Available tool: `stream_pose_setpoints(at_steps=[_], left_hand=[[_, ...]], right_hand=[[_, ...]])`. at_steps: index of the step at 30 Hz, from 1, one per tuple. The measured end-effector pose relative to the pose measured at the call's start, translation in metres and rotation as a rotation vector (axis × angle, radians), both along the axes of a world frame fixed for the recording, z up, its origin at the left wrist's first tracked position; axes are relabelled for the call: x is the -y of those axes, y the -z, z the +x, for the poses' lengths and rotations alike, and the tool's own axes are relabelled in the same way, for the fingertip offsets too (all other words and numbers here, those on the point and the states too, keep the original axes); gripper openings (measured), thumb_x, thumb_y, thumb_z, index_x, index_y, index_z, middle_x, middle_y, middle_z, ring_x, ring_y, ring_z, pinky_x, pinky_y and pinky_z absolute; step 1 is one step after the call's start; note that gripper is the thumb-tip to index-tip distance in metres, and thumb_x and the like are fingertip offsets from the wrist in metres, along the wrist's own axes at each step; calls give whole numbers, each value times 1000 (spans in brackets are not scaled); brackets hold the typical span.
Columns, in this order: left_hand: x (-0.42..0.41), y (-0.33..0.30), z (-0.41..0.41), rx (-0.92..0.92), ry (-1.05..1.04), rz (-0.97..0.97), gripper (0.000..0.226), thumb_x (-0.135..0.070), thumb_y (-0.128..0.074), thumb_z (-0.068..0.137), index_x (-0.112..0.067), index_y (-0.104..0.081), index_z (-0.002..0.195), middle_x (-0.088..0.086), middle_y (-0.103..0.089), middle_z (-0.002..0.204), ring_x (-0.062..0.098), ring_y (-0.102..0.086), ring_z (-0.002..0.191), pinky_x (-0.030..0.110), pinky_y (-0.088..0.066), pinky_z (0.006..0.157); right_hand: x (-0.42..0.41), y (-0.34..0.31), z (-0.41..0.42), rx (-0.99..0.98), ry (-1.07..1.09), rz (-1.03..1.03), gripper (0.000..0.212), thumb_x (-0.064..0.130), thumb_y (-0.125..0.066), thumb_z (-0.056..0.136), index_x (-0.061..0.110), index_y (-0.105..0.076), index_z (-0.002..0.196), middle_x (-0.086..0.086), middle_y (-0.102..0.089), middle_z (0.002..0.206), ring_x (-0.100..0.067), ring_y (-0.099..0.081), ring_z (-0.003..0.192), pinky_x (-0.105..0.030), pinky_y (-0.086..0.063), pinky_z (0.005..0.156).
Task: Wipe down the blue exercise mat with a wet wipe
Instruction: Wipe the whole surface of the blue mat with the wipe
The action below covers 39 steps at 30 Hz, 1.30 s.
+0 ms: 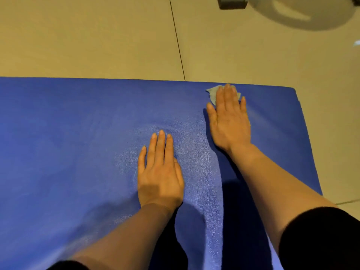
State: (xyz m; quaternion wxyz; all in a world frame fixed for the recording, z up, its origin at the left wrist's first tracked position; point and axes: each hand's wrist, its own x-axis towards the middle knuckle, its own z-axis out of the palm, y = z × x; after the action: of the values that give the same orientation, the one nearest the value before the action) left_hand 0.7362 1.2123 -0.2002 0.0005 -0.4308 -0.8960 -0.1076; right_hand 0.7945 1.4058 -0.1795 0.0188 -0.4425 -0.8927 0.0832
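Underfoot, a tan floor (pixel 97 36) fills the top of the view, crossed by one dark seam running down to the mat's far edge. Over it lies the blue exercise mat (pixel 58 133), spread flat; its far edge runs straight across, and its right edge slants down past a rounded far-right corner, with bare floor beyond both. A broad stretch of mat lies open to the left. Near the middle, the left hand (pixel 159 172) rests flat, fingers straight and holding nothing. Closer to the far-right corner, the right hand (pixel 229 117) presses flat on a pale wet wipe (pixel 213 93), which pokes out beside the fingertips, just short of the far edge.
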Motion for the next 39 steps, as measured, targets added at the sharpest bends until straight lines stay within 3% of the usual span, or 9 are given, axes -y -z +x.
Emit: stream_pose_setpoints(at_steps=[3, 9, 13, 18, 21, 24, 28, 34, 39], left_hand=[[-3, 0, -3, -4, -11, -51, 59, -25, -26, 92, -8, -40, 146, 8, -36, 154, 23, -30, 144, 40, -15, 115], [-4, -5, -1, -29, 21, -63, 59, -25, -24, 92, -6, -41, 144, 11, -39, 151, 25, -35, 141, 42, -20, 113], [-5, -8, -3, -8, 8, -63, 60, -28, -21, 92, -8, -39, 146, 8, -38, 152, 23, -34, 142, 43, -27, 115], [1, -4, -9, 47, 58, -184, 62, -31, -23, 100, -15, 2, 154, 3, 5, 163, 18, 9, 150, 39, 4, 120], [3, -9, -6, 25, 35, -124, 65, -33, -1, 93, -14, -12, 154, 4, -10, 162, 19, -6, 150, 40, -4, 120], [0, -10, -4, 22, 22, -40, 65, -31, -6, 93, -11, -26, 152, 6, -24, 159, 22, -19, 148, 42, -12, 119], [2, -11, -6, 60, 24, -85, 54, -26, -19, 102, -14, -12, 154, 3, -9, 162, 18, -4, 150, 38, 1, 120], [3, -13, -4, 71, 24, -91, 58, -29, -25, 103, -16, -6, 155, 0, -1, 163, 16, 4, 150, 37, 5, 120], [1, -14, -4, 70, 24, -64, 56, -26, -24, 102, -14, -9, 155, 2, -5, 163, 18, 1, 150, 38, 2, 120]], right_hand=[[27, 3, -19, 18, 135, -26, 76, 52, -3, 97, 0, -8, 153, -17, -4, 161, -27, 0, 150, -39, 5, 121], [60, 2, -4, -47, -233, -71, 85, 55, 10, 85, 9, -7, 154, -8, -3, 162, -20, 2, 150, -32, 11, 118], [51, 0, 18, -22, 74, -22, 90, 55, 13, 83, 6, -10, 154, -13, -5, 162, -25, -1, 150, -39, 6, 119], [104, -1, -10, -15, -143, -101, 81, 55, 13, 88, 7, 3, 153, -11, 7, 162, -22, 11, 149, -35, 13, 118], [93, -7, 19, 9, -222, -97, 91, 58, 28, 76, 14, 7, 153, -3, 10, 162, -16, 13, 149, -32, 17, 115], [70, -4, 48, -27, -8, -75, 88, 55, 19, 79, 12, 0, 154, -5, 5, 163, -18, 9, 149, -36, 12, 118], [96, 1, 29, -58, 132, -63, 88, 54, 14, 84, 4, -6, 154, -15, -2, 162, -26, 3, 150, -39, 8, 119], [113, -1, 45, -80, -208, -97, 93, 61, 29, 83, 10, -5, 154, -6, 0, 162, -17, 6, 149, -32, 10, 119], [90, -2, 79, -59, 100, -43, 80, 53, 7, 91, 7, -10, 154, -10, -5, 162, -21, 2, 150, -35, 9, 119]])
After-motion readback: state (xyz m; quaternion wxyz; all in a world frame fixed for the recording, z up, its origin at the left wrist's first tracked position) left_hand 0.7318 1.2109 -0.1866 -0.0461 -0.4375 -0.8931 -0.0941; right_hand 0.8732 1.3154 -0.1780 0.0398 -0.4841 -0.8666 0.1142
